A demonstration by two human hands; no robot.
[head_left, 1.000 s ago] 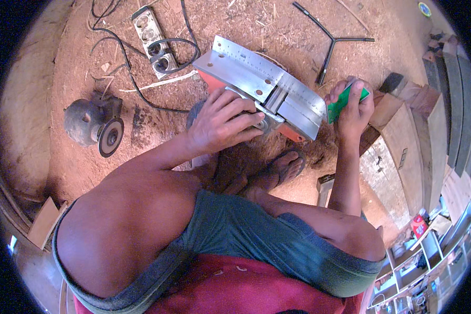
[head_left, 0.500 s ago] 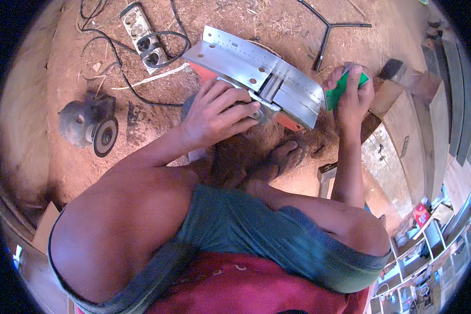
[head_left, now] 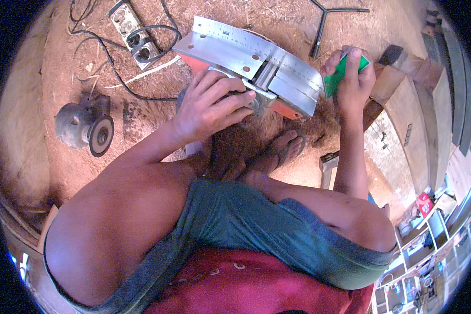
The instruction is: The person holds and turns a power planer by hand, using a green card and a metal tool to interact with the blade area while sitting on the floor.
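Observation:
A power saw lies upturned on the dirt floor, its shiny metal base plate (head_left: pixel 246 57) facing up over a red body (head_left: pixel 285 111). My left hand (head_left: pixel 209 104) grips the saw's housing just below the plate, fingers curled around it. At the plate's right end my right hand (head_left: pixel 350 81) pinches a small green tool (head_left: pixel 343 73). My bare foot (head_left: pixel 282 152) rests on the ground just under the saw.
An angle grinder (head_left: pixel 86 128) lies on the floor at the left. A power strip (head_left: pixel 133 31) with black cables sits at the top left. A black metal Y-shaped bar (head_left: pixel 329 15) lies at the top. Wooden boards (head_left: pixel 403 120) and a hammer head (head_left: pixel 392 52) are at the right.
The whole scene has slid up and left in view as my head shifted. Both hands keep their hold on the saw and the green tool.

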